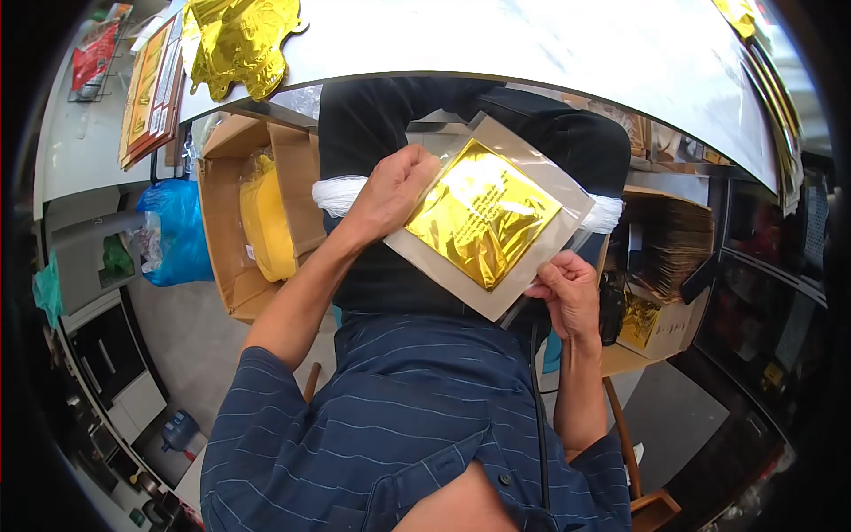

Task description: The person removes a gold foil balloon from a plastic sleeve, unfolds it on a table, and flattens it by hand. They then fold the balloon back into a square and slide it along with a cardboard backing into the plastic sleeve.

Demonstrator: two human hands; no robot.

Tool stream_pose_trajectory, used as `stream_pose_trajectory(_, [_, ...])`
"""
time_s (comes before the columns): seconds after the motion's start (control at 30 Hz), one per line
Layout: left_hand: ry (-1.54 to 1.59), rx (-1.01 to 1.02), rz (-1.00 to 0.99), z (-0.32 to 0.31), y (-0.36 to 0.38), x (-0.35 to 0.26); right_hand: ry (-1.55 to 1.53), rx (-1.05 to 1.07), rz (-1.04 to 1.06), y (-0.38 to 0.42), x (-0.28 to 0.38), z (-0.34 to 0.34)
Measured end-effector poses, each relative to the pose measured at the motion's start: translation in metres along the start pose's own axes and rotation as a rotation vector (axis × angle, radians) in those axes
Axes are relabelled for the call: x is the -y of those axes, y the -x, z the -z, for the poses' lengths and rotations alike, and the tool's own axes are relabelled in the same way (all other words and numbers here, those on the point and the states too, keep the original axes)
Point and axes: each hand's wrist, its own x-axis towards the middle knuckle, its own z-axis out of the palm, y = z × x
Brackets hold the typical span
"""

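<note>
A square gold foil packet (483, 213) with small printed lines lies in a larger clear plastic sleeve (498, 304) above my lap, turned corner-down. My left hand (397, 188) is closed on the sleeve's left edge, its fingers curled in. At the lower right, my right hand (569, 285) pinches the sleeve's edge between thumb and fingers. Bundles of white string (340, 195) lie across both thighs, partly covered by the sleeve on the right side.
A white table (496, 44) spans the front, bearing a crumpled gold foil piece (238, 44) at left. An open cardboard box (220, 230) with a yellow bundle (268, 222) stands left, beside a blue plastic bag (180, 232). Stacked brown sheets (678, 244) fill a box at right.
</note>
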Motion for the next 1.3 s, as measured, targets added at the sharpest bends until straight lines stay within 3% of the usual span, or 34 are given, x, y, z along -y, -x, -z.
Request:
stream_pose_trajectory(0.2, [0.474, 0.088, 0.186, 0.003, 0.006, -0.008, -0.009, 0.001, -0.005, 0.000, -0.003, 0.004])
stream_pose_trajectory(0.4, [0.491, 0.191, 0.270, 0.012, -0.005, 0.003, -0.019, 0.028, -0.001, -0.001, -0.008, 0.008])
stream_pose_trajectory(0.77, [0.623, 0.126, 0.224, 0.002, 0.001, -0.011, -0.029, 0.027, -0.015, -0.001, -0.010, 0.005])
stream_pose_trajectory(1.1, [0.674, 0.207, 0.250, 0.015, -0.002, 0.004, -0.047, -0.047, 0.017, -0.004, -0.007, -0.003])
stream_pose_trajectory(1.2, [0.610, 0.280, 0.166, 0.025, 0.003, -0.016, -0.061, -0.047, 0.029, -0.007, -0.009, 0.001])
stream_pose_trajectory(1.3, [0.591, 0.218, 0.134, 0.022, 0.008, -0.020, -0.046, -0.039, 0.017, -0.010, -0.009, 0.000])
